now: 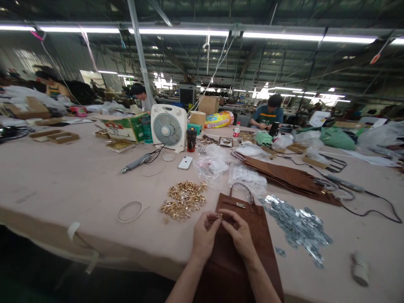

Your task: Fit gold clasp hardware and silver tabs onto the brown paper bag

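Note:
My left hand (204, 234) and my right hand (239, 232) meet fingertip to fingertip above a brown leather bag (263, 240). Pinched between them is a small gold metal fitting (220, 216), mostly covered by the fingers. The bag lies flat at the table's front edge, its handle (243, 187) pointing away from me and a gold clasp plate (240, 205) near its top. A heap of gold metal fittings (184, 200) lies left of the bag. To the right spreads a pile of flat silver metal plates (298, 225).
An electric screwdriver (135, 163), a phone (185, 163) and a box fan (168, 128) stand or lie farther back. Brown leather pieces (284, 174) are stacked at the right, near another corded screwdriver (344, 183). A coiled pale strip (130, 211) lies left. A person (268, 113) sits across the table.

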Tool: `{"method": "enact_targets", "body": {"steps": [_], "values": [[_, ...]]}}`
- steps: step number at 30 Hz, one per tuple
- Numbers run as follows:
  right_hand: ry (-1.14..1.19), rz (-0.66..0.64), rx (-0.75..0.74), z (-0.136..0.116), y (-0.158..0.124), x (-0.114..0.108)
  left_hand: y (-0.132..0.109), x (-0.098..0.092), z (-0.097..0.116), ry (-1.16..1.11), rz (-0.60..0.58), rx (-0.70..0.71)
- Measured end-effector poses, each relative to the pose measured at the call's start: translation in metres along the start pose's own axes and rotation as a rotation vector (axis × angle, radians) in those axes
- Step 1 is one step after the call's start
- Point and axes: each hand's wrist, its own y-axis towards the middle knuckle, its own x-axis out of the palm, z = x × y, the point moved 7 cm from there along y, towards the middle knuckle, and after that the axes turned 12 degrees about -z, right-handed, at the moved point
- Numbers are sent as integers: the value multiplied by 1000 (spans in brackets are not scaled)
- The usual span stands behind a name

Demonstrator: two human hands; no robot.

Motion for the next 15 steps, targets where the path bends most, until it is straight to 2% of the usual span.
{"method": "enact_targets", "body": {"steps": [3,8,15], "values": [[-9,38,10,-3,-2,1,-3,-3,4,50,57,26],[-81,8,33,-2,0,5,-7,-3,12,136,75,79],[-38,80,44,5,-2,-7,-9,7,21,189,-11,108]]}}
